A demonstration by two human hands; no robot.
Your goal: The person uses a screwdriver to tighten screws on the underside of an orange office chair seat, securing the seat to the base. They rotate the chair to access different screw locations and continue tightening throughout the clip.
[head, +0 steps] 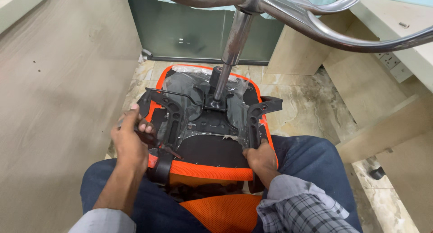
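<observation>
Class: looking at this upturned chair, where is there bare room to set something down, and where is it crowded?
Bare: stone floor right of the orange seat, and the wooden panel on its left. Crowded: the seat underside, with black brackets, gas column, left hand and right hand.

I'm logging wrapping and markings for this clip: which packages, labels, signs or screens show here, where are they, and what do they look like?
Clear plastic wrap: crinkled, shiny film stretched over the underside of the upturned orange chair seat, torn open around the black metal mechanism plate.
Labels, signs, screens: none visible.
Left hand grips a black bracket at the seat's left edge; right hand holds the right edge.
</observation>
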